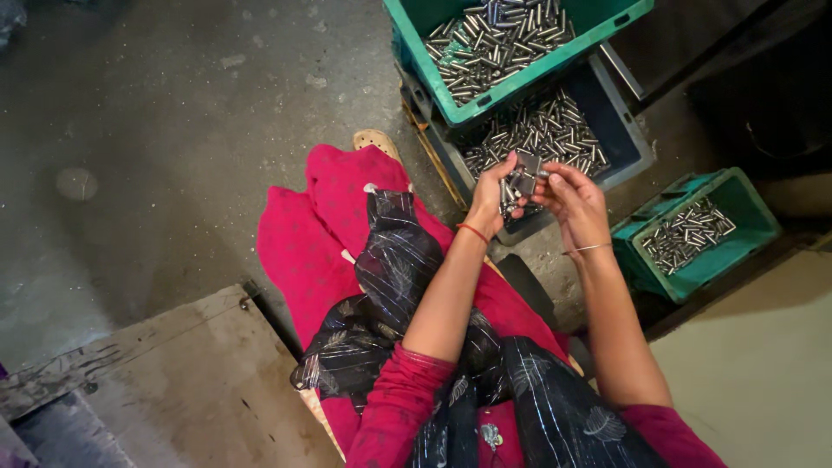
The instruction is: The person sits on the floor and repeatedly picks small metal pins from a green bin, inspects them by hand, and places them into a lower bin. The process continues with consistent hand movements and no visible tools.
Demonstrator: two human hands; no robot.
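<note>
On a stained, grey concrete floor (pixel 173 130) in a dim workshop, a seated person in a red garment and a dark patterned scarf (pixel 394 286) works over crates of small metal pins. The left hand (pixel 494 195), a red thread at its wrist, is closed around a bundle of short steel pins (pixel 520 184), fingers curled about them from the left. The right hand (pixel 572 201), a thin bangle at its wrist, is half open, its fingertips touching the top of the same bundle from the right. The pins stand between the two hands, just above the near edge of a blue crate (pixel 620 121) filled with like pins. A green crate (pixel 520 52), also full of pins, sits stacked on the blue one's far side. A second, smaller green crate (pixel 737 234) with fewer pins stands well apart to the right. A worn wooden board (pixel 182 381) lies at the person's left.
</note>
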